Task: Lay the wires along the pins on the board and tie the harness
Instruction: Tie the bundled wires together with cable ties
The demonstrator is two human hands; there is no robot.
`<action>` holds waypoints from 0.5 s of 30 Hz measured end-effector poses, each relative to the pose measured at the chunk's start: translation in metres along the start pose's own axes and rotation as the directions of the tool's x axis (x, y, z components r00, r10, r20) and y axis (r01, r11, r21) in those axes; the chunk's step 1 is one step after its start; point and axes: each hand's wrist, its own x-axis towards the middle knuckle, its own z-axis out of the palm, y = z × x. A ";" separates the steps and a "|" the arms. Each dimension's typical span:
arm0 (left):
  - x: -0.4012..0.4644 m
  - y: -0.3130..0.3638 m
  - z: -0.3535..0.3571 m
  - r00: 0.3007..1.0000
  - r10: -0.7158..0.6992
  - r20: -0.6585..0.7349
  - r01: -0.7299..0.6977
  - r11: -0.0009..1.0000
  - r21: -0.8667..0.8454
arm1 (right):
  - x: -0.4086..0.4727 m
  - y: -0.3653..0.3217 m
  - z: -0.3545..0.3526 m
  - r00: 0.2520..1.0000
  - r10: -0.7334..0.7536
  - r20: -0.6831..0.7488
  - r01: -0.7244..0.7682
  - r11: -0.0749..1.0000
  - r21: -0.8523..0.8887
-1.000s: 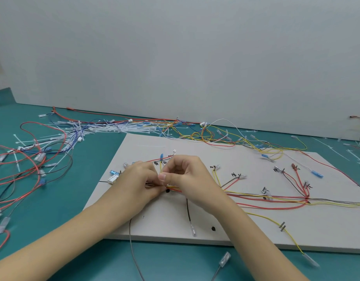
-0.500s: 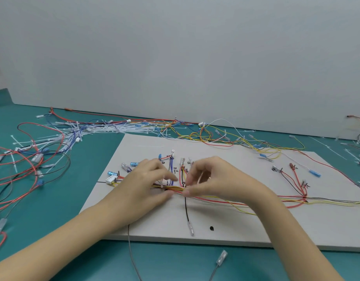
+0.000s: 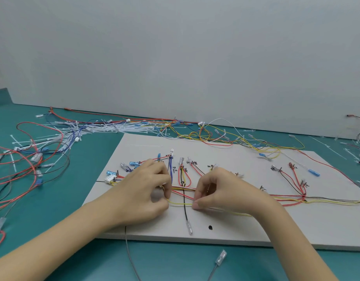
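While most wires (image 3: 286, 200) are lying routed on the board (image 3: 235, 230), both hands (left hand (image 3: 142, 191), right hand (image 3: 221, 191)) are pinching the untied trunk; tying is remaining.

head view | worn on head | faces forward-down | close over board (image 3: 246, 226)

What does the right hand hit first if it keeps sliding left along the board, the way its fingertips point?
Likely the black wire crossing the yellow wire that the right hand pinches; beyond it, the left hand. Depth is unclear.
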 end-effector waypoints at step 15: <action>0.013 -0.036 -0.015 0.949 -0.272 -0.157 0.221 0.934 -0.281 | -0.011 0.006 -0.013 0.998 -0.034 -0.054 0.041 0.990 0.135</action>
